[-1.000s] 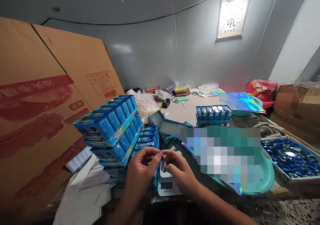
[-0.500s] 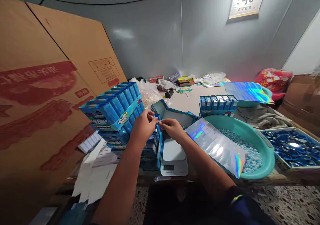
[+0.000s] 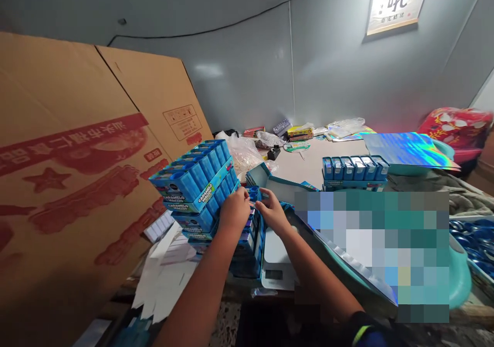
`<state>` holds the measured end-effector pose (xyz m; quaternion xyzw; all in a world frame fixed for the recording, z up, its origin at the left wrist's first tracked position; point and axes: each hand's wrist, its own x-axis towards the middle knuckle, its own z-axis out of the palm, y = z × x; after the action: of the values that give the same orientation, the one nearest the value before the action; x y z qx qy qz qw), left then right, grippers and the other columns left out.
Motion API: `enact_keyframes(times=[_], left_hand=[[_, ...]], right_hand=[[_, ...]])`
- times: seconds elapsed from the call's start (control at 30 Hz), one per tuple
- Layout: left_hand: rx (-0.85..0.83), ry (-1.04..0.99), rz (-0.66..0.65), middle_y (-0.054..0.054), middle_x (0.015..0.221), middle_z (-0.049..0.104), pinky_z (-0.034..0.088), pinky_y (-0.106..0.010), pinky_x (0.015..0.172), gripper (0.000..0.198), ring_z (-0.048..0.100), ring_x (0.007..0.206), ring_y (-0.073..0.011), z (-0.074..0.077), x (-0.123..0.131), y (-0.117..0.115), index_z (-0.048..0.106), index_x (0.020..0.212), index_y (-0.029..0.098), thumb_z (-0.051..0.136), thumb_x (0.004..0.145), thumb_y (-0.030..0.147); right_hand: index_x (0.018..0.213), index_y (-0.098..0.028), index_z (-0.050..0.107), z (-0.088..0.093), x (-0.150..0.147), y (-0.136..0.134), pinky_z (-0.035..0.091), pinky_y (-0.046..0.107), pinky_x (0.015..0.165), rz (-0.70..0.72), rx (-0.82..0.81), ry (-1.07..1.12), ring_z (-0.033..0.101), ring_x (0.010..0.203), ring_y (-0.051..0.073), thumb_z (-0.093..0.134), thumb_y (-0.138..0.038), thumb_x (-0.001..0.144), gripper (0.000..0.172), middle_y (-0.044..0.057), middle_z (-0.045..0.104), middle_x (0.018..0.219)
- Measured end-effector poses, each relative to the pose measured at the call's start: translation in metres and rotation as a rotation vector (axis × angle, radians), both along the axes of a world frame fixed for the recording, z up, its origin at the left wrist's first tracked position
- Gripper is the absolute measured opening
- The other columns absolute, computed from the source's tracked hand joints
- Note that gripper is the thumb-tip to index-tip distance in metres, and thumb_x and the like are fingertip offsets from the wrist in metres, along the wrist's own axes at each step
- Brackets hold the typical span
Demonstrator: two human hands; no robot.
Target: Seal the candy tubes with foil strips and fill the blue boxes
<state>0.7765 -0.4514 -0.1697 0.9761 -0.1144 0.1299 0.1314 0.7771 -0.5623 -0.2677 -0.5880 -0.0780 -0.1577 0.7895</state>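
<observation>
the left hand (image 3: pixel 234 214) and the right hand (image 3: pixel 272 212) sit just behind the white digital kitchen scale (image 3: pixel 277 265), on either side of a small blue piece (image 3: pixel 253 194), which is partly hidden and too small to name. the left fingers (image 3: pixel 243 198) curl together at its left side, and the right fingers (image 3: pixel 264 197) lie close together at its right; i cannot tell whether either hand is clamped on it. left of the scale rises a stack of blue caramelo macizo boxes (image 3: pixel 196 182), with flattened cardboard (image 3: pixel 77 131) further left. behind the scale is an open teal box (image 3: pixel 283 186), and further back and right stands a row of blue boxes (image 3: pixel 355 168), beside a holographic sheet (image 3: pixel 409 149). a pixelated patch (image 3: pixel 370 254) covers the area right of the scale.
</observation>
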Motion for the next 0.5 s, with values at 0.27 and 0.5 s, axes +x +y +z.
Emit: enact_keyframes(times=[0.27, 0.5], left_hand=[[0.001, -0.071, 0.037, -0.016, 0.107, 0.066, 0.049, -0.033, 0.085, 0.021, 0.067, 0.098, -0.0248, -0.007, -0.001, 0.001, 0.063, 0.099, 0.015, 0.046, 0.09, 0.005], [-0.14, -0.078, 0.018, -0.017, 0.105, 0.069, 0.049, -0.036, 0.086, 0.022, 0.067, 0.099, -0.0272, -0.014, 0.003, 0.002, 0.063, 0.1, 0.016, 0.047, 0.089, 0.005]], right_hand=[[0.115, -0.018, 0.053, -0.036, -0.012, 0.029, 0.03, 0.026, 0.051, -0.206, 0.099, 0.029, 0.044, 0.052, 0.013, 0.06, -0.031, 0.076, 0.042, -0.008, 0.047, 0.059], [0.107, -0.021, 0.052, -0.03, -0.028, 0.009, 0.032, 0.024, 0.05, -0.341, 0.261, 0.043, 0.042, 0.053, 0.012, 0.057, -0.037, 0.079, 0.033, -0.007, 0.048, 0.065]])
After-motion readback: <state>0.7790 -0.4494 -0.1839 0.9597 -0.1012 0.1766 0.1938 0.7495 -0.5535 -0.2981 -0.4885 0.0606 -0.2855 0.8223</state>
